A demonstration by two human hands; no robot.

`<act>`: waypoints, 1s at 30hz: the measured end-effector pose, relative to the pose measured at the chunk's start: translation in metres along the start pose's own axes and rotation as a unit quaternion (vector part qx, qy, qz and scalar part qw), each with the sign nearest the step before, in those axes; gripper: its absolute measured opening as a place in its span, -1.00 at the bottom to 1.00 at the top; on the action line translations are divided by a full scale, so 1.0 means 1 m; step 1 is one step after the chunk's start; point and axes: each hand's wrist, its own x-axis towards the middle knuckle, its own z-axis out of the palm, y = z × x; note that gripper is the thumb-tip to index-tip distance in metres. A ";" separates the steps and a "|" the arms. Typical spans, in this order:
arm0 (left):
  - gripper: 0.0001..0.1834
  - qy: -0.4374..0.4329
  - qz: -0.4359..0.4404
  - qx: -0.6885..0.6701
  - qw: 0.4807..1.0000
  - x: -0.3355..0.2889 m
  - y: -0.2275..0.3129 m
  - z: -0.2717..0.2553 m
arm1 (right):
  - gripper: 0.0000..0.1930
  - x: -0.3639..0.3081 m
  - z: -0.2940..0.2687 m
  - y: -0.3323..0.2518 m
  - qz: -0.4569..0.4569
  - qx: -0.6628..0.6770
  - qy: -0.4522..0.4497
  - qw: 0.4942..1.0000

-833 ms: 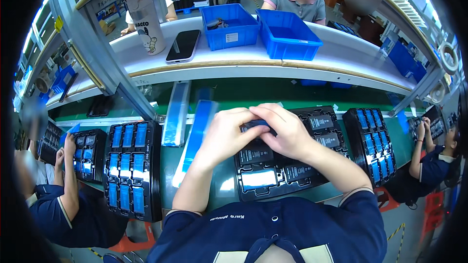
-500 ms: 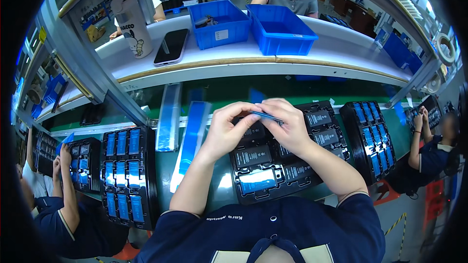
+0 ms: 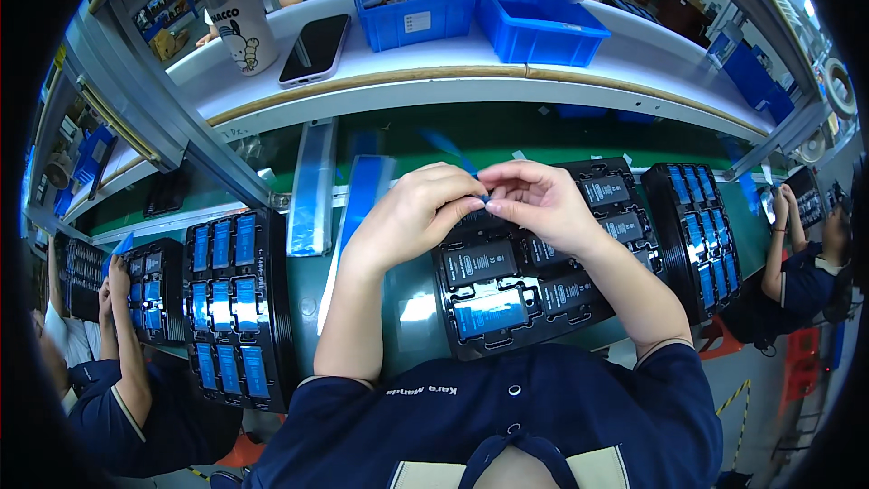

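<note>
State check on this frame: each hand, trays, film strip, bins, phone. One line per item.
left hand: raised over the tray, fingertips pinching the thin blue film strip.
right hand: fingertips meet the left hand's at the strip.
black moulded tray under the hands: one cell blue-filmed, others bare black.
black tray at left: cells all blue-filmed.
blue plastic bins on shelf: open-topped.
black phone: flat, screen dark.

A thin blue film strip (image 3: 457, 156) pinched above the black battery tray (image 3: 507, 290).
</note>
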 end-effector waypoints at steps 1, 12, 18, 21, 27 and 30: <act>-0.85 -0.007 -0.003 0.016 1.000 0.000 0.000 0.000 | -0.77 0.000 -0.003 0.004 -0.029 -0.069 0.016 0.997; -0.56 0.063 -0.160 0.088 0.981 -0.018 -0.026 -0.041 | -0.90 -0.001 -0.019 -0.004 -0.073 -0.097 0.182 0.976; -0.67 -0.022 -0.243 0.174 0.954 -0.028 -0.023 -0.057 | -0.93 -0.025 -0.009 0.011 0.022 0.028 0.134 0.990; -0.71 -0.178 -0.306 0.113 0.928 -0.025 -0.014 -0.053 | -0.87 -0.040 -0.002 0.018 0.143 0.053 0.111 0.982; -0.73 -0.291 -0.261 0.088 0.916 -0.023 -0.006 -0.040 | -0.80 -0.047 0.006 0.015 0.180 0.016 0.102 0.978; -0.75 -0.310 -0.260 0.081 0.911 -0.020 0.000 -0.038 | -0.79 -0.046 0.008 0.015 0.189 -0.004 0.097 0.977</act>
